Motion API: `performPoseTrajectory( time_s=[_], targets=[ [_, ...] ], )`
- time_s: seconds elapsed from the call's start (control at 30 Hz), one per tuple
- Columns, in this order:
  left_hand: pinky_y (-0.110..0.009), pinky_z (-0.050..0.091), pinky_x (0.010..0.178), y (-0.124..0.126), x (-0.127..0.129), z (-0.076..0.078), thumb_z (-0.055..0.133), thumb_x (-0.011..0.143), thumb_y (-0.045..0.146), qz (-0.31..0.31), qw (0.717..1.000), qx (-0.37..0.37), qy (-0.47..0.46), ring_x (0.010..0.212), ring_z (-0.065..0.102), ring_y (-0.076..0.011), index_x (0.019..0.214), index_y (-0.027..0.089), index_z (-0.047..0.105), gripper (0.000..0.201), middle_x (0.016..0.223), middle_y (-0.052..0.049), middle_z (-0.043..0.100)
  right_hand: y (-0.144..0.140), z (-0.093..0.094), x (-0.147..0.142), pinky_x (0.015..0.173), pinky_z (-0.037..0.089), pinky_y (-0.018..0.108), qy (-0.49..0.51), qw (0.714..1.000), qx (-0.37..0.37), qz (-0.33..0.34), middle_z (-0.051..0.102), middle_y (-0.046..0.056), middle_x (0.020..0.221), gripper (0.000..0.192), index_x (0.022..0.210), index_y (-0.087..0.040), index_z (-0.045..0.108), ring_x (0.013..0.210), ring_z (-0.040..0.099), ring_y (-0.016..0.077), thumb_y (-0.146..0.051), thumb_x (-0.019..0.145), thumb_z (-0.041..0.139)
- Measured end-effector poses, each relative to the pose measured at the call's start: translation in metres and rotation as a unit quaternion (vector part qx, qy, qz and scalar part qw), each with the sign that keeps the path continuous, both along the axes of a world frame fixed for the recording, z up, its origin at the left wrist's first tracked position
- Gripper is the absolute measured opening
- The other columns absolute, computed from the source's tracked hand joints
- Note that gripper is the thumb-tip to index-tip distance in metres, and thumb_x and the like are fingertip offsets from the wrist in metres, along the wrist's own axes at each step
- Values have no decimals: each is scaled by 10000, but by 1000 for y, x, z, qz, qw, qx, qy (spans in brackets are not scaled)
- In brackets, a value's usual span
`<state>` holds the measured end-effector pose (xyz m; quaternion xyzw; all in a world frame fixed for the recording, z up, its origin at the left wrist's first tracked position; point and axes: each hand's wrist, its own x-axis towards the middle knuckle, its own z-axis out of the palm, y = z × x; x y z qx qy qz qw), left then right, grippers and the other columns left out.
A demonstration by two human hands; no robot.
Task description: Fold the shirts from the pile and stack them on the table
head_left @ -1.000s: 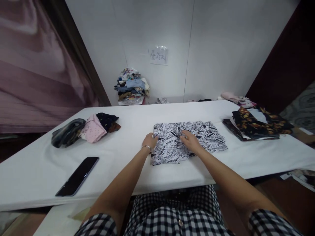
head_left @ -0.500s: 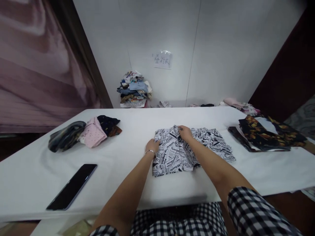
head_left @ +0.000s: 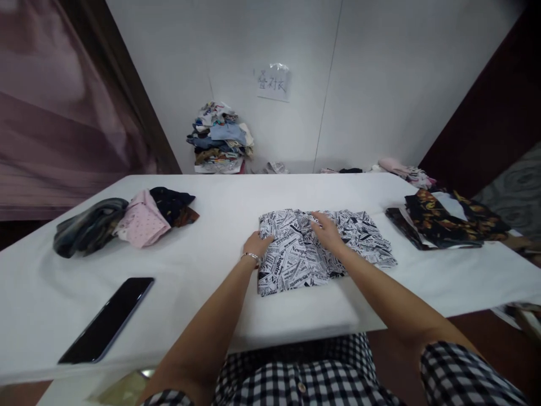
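Observation:
A shirt (head_left: 296,256) with black-and-white newspaper print lies partly folded on the white table in front of me. Its left part is flat and squared, while the right part spreads out in loose creases. At the shirt's left edge, my left hand (head_left: 255,247) closes on the cloth, thumb on top and the other fingers partly hidden. A bracelet circles that wrist. My right hand (head_left: 328,232) rests on the shirt near the collar, its fingers apart and flat against the fabric.
A phone (head_left: 107,321) lies at the table's front left. Behind it are crumpled garments, a pink one (head_left: 146,220) among them. Folded dark floral clothes (head_left: 439,220) lie at the right. A tall clothes pile (head_left: 222,138) stands by the wall, beneath a paper sign (head_left: 274,83).
My right hand has let go of the collar cloth and spread its fingers on the shirt. My left hand stays at the left edge. The whole view has shifted slightly.

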<state>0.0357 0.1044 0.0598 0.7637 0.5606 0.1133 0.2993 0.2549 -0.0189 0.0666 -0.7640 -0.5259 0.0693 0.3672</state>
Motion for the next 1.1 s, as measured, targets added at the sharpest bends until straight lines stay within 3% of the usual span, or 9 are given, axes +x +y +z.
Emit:
performPoseTrajectory(
  time_s=[0.07,0.13,0.23,0.4,0.57,0.73,0.83,0.93,1.1],
  targets=[
    [-339,473,769,-1,3,1,597,747,501,-4,1000,-15,5,981,652,-285,1111,207,603,467,1133,-122,683,-13,-6,-20,1119,282,402,-30,997,-16,66,394,97,1484,535,1403,-191,444,1379,334,224,-439,931,403],
    [-358,466,801,-2,6,2,612,737,467,-6,1000,-13,9,1019,637,-299,1129,215,589,467,1157,-127,672,-19,-13,-38,1143,213,449,-68,987,-82,117,341,108,1513,547,1407,-192,439,1414,259,250,-437,918,447],
    [-351,462,817,-1,6,4,617,733,470,-5,1000,-14,5,1049,628,-293,1159,208,574,502,1178,-129,663,-22,-16,-54,1147,146,502,-96,972,-166,131,305,125,1528,545,1402,-184,442,1433,199,281,-411,908,480],
    [-323,464,799,0,-4,9,577,759,551,2,999,-37,-13,1075,620,-296,1107,142,614,538,1182,-173,658,-19,-5,-64,1169,88,451,-76,991,-70,83,192,95,1571,582,1467,-170,339,1459,80,234,-447,955,357],
    [-292,477,724,-9,-5,16,626,754,377,-5,997,-57,-42,949,666,-263,970,138,665,324,1055,-149,711,-4,-17,-71,1145,224,428,58,989,-108,78,329,124,1516,605,1439,-162,398,1417,256,253,-442,907,465],
    [-273,479,735,-14,7,40,601,776,316,-21,995,-31,-93,930,658,-222,1011,160,648,286,1023,-99,719,-3,-7,-73,1102,321,390,227,973,-35,36,390,75,1490,643,1427,-225,418,1362,373,230,-562,881,453],
    [-296,473,769,-18,28,63,623,760,329,-49,992,-8,-115,928,641,-232,978,154,647,280,1011,-98,709,-12,12,-68,1041,398,363,351,935,13,43,390,66,1490,653,1454,-239,356,1331,422,207,-593,906,365],
    [-316,464,789,-30,67,85,655,747,335,-95,986,-2,-136,908,629,-235,923,141,648,262,982,-101,704,-24,24,-50,948,474,354,440,895,33,64,460,87,1442,670,1478,-241,276,1235,527,200,-617,927,208],
    [-295,480,742,-69,149,99,598,832,401,-183,963,-53,-191,791,644,-182,1029,118,628,347,936,-115,712,-54,18,6,852,509,402,491,867,80,15,642,131,1205,765,1416,-190,359,1042,639,241,-664,897,54]
  ],
)
